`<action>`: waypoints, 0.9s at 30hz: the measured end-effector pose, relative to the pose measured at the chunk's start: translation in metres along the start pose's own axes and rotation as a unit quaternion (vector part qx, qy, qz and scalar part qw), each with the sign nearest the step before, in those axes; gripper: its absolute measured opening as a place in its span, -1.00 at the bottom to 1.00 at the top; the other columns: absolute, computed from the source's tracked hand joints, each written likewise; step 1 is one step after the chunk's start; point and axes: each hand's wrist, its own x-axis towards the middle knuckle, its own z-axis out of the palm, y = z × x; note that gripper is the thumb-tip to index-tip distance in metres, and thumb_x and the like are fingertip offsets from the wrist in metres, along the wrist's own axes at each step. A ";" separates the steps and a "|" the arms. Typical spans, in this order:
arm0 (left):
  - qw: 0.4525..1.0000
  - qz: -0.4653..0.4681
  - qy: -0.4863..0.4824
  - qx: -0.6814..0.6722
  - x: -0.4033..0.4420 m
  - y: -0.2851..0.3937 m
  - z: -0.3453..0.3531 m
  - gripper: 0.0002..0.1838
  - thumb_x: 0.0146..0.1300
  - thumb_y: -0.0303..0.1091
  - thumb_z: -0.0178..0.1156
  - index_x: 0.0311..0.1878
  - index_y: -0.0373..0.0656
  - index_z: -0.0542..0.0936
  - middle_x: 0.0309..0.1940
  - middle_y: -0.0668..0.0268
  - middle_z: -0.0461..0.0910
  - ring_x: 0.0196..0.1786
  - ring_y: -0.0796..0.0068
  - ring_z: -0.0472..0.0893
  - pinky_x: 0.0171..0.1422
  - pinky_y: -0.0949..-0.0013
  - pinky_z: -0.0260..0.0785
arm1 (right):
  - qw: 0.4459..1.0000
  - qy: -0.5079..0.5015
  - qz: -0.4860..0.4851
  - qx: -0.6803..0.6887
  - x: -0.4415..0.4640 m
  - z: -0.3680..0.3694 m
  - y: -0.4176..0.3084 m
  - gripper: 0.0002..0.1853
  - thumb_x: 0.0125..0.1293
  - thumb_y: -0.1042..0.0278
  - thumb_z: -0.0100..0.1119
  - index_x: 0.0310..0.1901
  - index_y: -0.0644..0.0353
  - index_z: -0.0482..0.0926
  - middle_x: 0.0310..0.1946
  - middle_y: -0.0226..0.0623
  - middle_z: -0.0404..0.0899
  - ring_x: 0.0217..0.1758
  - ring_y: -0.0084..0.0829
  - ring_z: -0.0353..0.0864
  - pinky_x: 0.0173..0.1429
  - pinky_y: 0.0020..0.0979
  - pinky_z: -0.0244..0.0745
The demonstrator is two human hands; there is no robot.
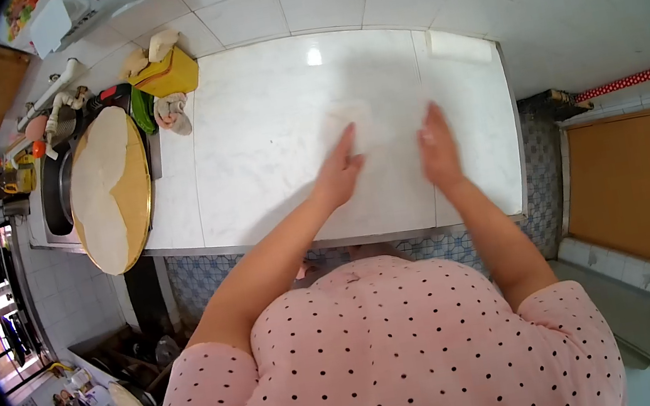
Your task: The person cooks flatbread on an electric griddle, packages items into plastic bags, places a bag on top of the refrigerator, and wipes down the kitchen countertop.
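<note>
Both of my hands are held over the white counter (274, 143), apart from each other, palms turned inward. My left hand (340, 171) is at the middle of the counter with its fingers stretched out and the thumb apart, holding nothing. To the right, my right hand (439, 148) is also open with nothing in it, its fingers pointing toward the wall and slightly blurred. A faint whitish patch shows on the counter just beyond my left fingertips; what it is I cannot make out.
On the left, a large round board (138, 180) with a pale sheet on it leans over the sink (55, 197). Behind it are a yellow box (175, 72), a crumpled cloth (173, 115) and a green item (142, 111). A white roll (459, 47) lies at the back right.
</note>
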 end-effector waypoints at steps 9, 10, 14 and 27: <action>0.983 -0.160 0.036 -0.086 -0.044 -0.018 -0.070 -0.67 0.40 -0.37 0.01 0.15 -0.31 0.49 -0.05 0.22 0.63 -0.02 0.48 0.59 0.10 0.47 0.40 | 0.946 -0.206 -0.073 -0.239 0.019 0.023 -0.010 -0.43 0.31 0.17 0.06 0.37 -0.07 0.28 0.47 -0.15 -0.02 0.55 0.01 -0.17 0.52 0.06 -0.20; 0.978 -0.180 0.061 -0.092 -0.059 -0.024 -0.090 -0.68 0.40 -0.37 0.02 0.13 -0.31 0.51 -0.09 0.25 0.63 -0.06 0.52 0.58 0.08 0.48 0.40 | 0.952 -0.176 -0.067 -0.244 0.026 0.016 0.014 -0.42 0.31 0.17 0.06 0.37 -0.08 0.28 0.47 -0.15 -0.01 0.54 -0.01 -0.16 0.52 0.06 -0.21; 0.928 -0.256 0.230 -0.144 -0.121 -0.023 -0.170 -0.70 0.41 -0.38 0.02 0.11 -0.31 0.52 -0.21 0.33 0.59 -0.22 0.61 0.53 -0.09 0.54 0.42 | 0.937 -0.156 -0.033 -0.311 0.060 -0.024 0.071 -0.34 0.19 0.24 0.22 0.36 -0.06 0.30 0.45 -0.03 0.00 0.50 0.12 -0.07 0.47 0.11 -0.10; 0.679 -0.221 0.669 -0.206 -0.278 -0.138 -0.467 -0.64 0.38 -0.39 0.03 0.21 -0.21 0.41 -0.11 0.27 0.54 -0.31 0.51 0.56 -0.31 0.49 0.45 | 0.910 -0.293 0.075 0.283 0.094 0.234 -0.241 -0.50 0.31 0.36 0.13 0.27 0.22 0.36 0.12 -0.15 0.51 0.20 -0.37 0.48 0.24 -0.40 0.38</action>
